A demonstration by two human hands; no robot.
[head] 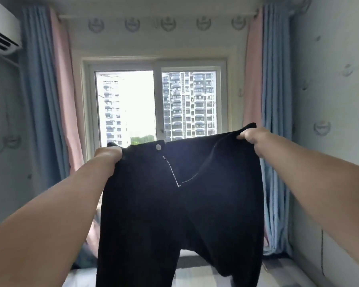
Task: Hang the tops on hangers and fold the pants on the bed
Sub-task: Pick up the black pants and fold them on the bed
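In front of the window (157,104), the left hand (108,157) and right hand (250,136) each gripped the black pants (174,214) by the waistband, which likely needed holding level for a clean fold.

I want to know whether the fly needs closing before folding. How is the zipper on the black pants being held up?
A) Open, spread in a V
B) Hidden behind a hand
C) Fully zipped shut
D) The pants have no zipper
A: the zipper on the pants spreads open in a V below the metal button, while the left hand and right hand hold them up.
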